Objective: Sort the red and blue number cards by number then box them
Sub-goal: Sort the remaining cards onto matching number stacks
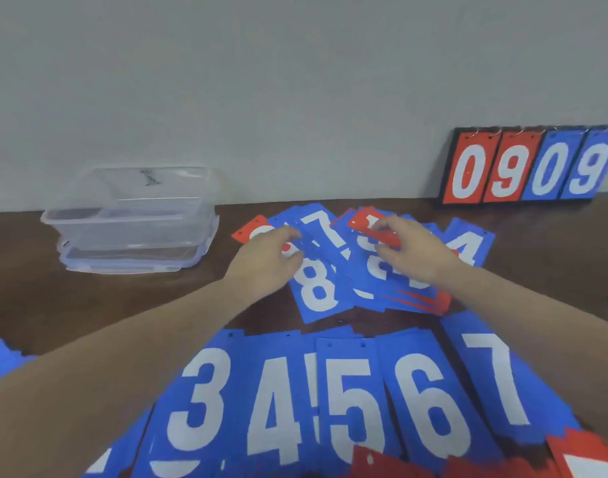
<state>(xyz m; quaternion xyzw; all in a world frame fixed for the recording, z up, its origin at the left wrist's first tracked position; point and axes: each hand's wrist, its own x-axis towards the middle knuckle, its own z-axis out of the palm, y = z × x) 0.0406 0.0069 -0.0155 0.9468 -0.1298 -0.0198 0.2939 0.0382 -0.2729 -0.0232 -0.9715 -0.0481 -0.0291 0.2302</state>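
Number cards lie in a loose, unsorted heap at the centre of the frame, red and blue mixed. I judge the sort about half done. Along the bottom edge I can read a laid-out row of blue cards showing 3, 4, 5, 6 and 7, with red card corners poking in at the lower right. My left hand rests on the heap with fingers curled over a blue card's edge. My right hand pinches a red card between thumb and fingers, lifting it off the pile. The clear boxes, stacked at the middle left, look to hold no cards, so boxing is all ahead. A scoreboard reading 0909 stands at the upper right.
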